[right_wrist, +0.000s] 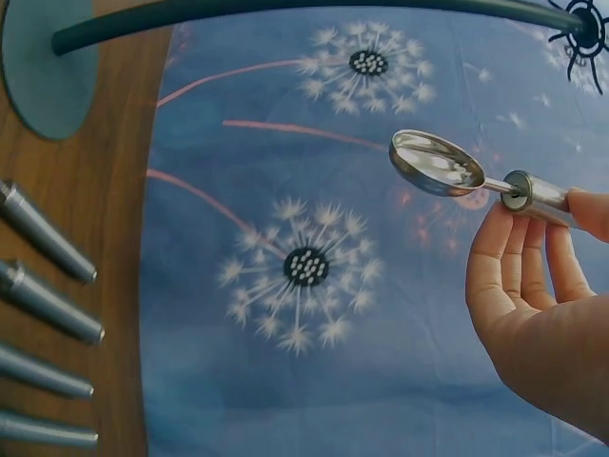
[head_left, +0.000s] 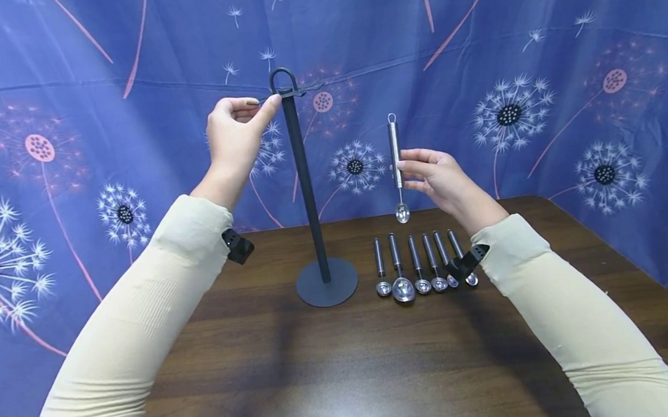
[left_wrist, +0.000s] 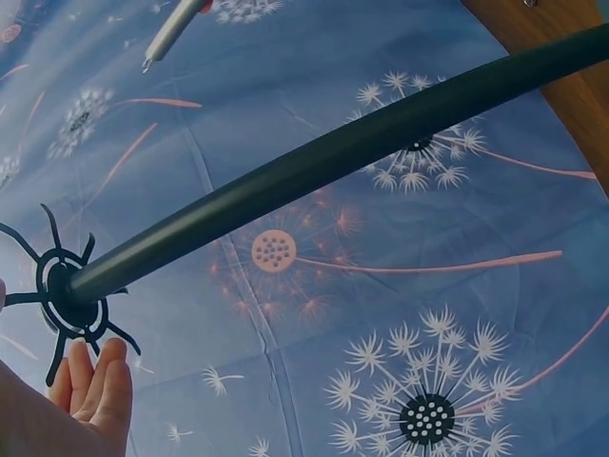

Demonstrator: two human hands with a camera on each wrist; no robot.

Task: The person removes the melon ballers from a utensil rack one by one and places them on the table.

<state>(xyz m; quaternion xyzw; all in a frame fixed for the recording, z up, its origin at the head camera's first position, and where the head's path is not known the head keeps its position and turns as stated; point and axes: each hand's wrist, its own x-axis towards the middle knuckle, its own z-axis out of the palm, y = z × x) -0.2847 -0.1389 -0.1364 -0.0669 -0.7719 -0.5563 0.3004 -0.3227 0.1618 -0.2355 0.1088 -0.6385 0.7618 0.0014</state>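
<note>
In the head view my left hand (head_left: 235, 137) is raised to the top of a black utensil stand (head_left: 306, 191), thumb and fingers pinching one of the hooks on its ring. The left wrist view shows the hook ring (left_wrist: 57, 286) from below, several curved hooks spreading outward, with fingertips against it. My right hand (head_left: 441, 179) holds a steel measuring spoon (head_left: 396, 157) by its handle, off the table and to the right of the stand. The spoon is upright, wire loop up and bowl down; its shiny bowl (right_wrist: 438, 164) appears in the right wrist view.
Several similar steel spoons (head_left: 403, 288) lie in a row on the brown wooden table (head_left: 336, 367), handles toward the back, right of the stand's round base (head_left: 328, 288). My right wrist partly covers the rightmost ones. A blue dandelion-print cloth (head_left: 166, 64) hangs behind the table.
</note>
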